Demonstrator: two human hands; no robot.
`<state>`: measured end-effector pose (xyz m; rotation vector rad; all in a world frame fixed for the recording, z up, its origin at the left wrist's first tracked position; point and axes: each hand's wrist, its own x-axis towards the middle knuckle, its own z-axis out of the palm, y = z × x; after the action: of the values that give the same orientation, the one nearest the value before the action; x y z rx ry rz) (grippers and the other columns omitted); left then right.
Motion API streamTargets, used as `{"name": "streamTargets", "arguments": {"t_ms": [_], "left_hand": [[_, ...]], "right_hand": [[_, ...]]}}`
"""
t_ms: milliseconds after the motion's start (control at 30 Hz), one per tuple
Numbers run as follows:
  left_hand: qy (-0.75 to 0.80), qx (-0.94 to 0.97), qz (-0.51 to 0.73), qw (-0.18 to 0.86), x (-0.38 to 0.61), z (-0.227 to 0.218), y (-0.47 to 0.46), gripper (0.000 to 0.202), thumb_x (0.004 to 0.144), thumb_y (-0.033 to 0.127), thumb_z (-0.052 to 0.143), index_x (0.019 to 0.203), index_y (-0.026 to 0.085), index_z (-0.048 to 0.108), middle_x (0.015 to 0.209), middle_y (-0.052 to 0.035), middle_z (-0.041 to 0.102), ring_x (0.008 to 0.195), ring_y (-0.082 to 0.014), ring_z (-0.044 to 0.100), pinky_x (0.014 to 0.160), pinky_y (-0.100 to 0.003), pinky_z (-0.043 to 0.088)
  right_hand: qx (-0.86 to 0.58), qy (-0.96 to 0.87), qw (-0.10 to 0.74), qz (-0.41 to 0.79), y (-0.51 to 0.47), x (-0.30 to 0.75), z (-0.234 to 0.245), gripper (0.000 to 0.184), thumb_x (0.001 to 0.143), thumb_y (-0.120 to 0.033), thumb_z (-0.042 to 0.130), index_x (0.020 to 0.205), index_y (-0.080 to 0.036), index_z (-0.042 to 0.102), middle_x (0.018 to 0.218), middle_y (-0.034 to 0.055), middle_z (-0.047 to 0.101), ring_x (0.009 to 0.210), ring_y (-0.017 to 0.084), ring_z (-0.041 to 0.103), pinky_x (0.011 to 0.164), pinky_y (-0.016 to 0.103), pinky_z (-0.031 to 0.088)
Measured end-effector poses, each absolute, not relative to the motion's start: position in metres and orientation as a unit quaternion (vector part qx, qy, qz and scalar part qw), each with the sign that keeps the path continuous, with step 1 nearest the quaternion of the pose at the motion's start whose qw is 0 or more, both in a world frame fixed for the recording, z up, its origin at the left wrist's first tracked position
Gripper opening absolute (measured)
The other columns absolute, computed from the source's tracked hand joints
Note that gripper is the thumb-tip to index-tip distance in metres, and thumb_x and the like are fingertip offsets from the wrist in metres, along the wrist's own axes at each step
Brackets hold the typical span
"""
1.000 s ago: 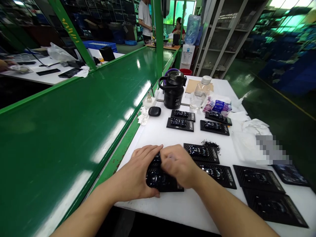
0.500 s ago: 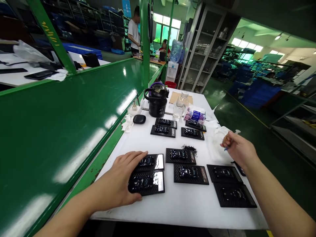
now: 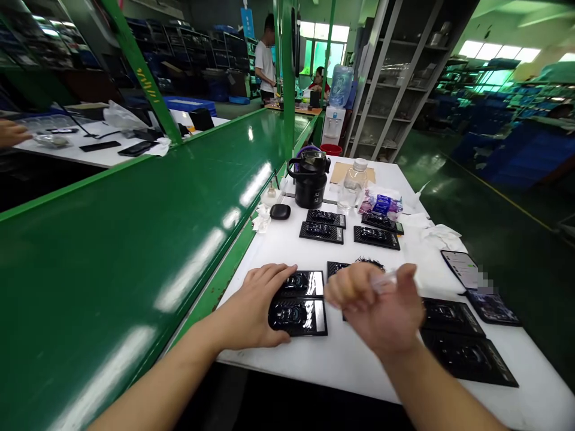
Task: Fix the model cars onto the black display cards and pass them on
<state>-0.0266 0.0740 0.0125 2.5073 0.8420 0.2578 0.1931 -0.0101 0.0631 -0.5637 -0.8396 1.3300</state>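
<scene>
My left hand [image 3: 251, 308] is spread over the left edges of two black plaques, fingers across the far plaque [image 3: 317, 282] and thumb by the near edge of the other plaque [image 3: 291, 314]. Each bears a small glossy black model car. In my closed right hand [image 3: 381, 314] is a clear slim syringe [image 3: 384, 279], partly hidden by the fingers. This hand is raised over the middle plaques and covers most of them. A small heap of black bits [image 3: 372, 261] shows just behind it.
Several more car plaques [image 3: 376, 236] lie farther back, and two plaques [image 3: 471, 353] at right beside a phone [image 3: 462, 266]. A black jug [image 3: 311, 182], a clear bottle [image 3: 353, 182] and a tissue pack [image 3: 381, 205] stand behind. A green conveyor [image 3: 179, 221] runs along the left.
My right hand has moved left with the syringe, from the table's right side to above the middle plaques. The view has turned right, and the phone shows now. My left hand stays on its plaques.
</scene>
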Motion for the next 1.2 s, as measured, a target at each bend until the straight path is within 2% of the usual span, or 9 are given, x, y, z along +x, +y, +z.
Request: {"name": "streamTargets", "arguments": {"t_ms": [67, 167, 367, 533, 733, 1200], "left_hand": [[0.301, 0.917, 0.095, 0.242, -0.027, 0.012, 0.075, 0.115, 0.057, 0.041, 0.090, 0.152, 0.026, 0.025, 0.150, -0.0130, 0.037, 0.139, -0.0366, 0.033, 0.116, -0.056, 0.031], [0.298, 0.917, 0.105, 0.244, -0.027, 0.011, 0.075, 0.119, 0.055, 0.045, 0.091, 0.152, 0.026, 0.025, 0.149, -0.0138, 0.038, 0.138, -0.0378, 0.034, 0.115, -0.057, 0.031], [0.291, 0.918, 0.104, 0.248, -0.027, 0.008, 0.077, 0.120, 0.055, 0.054, 0.090, 0.152, 0.026, 0.025, 0.149, -0.0141, 0.038, 0.138, -0.0382, 0.034, 0.115, -0.057, 0.031], [0.294, 0.920, 0.093, 0.243, -0.027, 0.007, 0.077, 0.121, 0.056, 0.052, 0.091, 0.152, 0.026, 0.023, 0.150, -0.0129, 0.037, 0.139, -0.0365, 0.032, 0.116, -0.055, 0.030], [0.298, 0.918, 0.092, 0.245, -0.026, 0.008, 0.077, 0.120, 0.055, 0.050, 0.091, 0.152, 0.027, 0.024, 0.150, -0.0130, 0.037, 0.138, -0.0382, 0.033, 0.115, -0.057, 0.031], [0.299, 0.920, 0.089, 0.236, -0.027, 0.007, 0.077, 0.119, 0.057, 0.050, 0.091, 0.152, 0.027, 0.023, 0.152, -0.0111, 0.035, 0.140, -0.0349, 0.030, 0.117, -0.053, 0.029]], "right_hand": [[-0.206, -0.359, 0.658, 0.629, -0.001, 0.165, 0.043, 0.073, 0.077, -0.090, 0.038, 0.047, -0.023, 0.036, 0.045, -0.0046, 0.026, 0.045, 0.012, 0.026, 0.050, 0.032, 0.026], [-0.194, -0.325, 0.663, 0.646, 0.005, 0.157, 0.023, 0.075, 0.079, -0.090, 0.031, 0.045, -0.023, 0.032, 0.042, -0.0056, 0.021, 0.041, 0.011, 0.021, 0.047, 0.030, 0.022], [-0.221, -0.292, 0.674, 0.642, 0.001, 0.165, 0.020, 0.071, 0.085, -0.080, 0.034, 0.044, -0.023, 0.031, 0.042, -0.0052, 0.022, 0.040, 0.011, 0.022, 0.046, 0.030, 0.022], [-0.234, -0.298, 0.662, 0.646, 0.002, 0.161, 0.019, 0.068, 0.086, -0.074, 0.040, 0.043, -0.022, 0.032, 0.041, -0.0041, 0.025, 0.041, 0.011, 0.023, 0.047, 0.030, 0.022], [-0.239, -0.306, 0.657, 0.646, 0.003, 0.161, 0.017, 0.066, 0.087, -0.072, 0.040, 0.043, -0.023, 0.033, 0.041, -0.0042, 0.025, 0.041, 0.012, 0.023, 0.047, 0.030, 0.023], [-0.237, -0.303, 0.668, 0.637, 0.003, 0.159, 0.013, 0.064, 0.089, -0.067, 0.041, 0.044, -0.022, 0.036, 0.042, -0.0039, 0.027, 0.042, 0.012, 0.024, 0.049, 0.031, 0.024]]}}
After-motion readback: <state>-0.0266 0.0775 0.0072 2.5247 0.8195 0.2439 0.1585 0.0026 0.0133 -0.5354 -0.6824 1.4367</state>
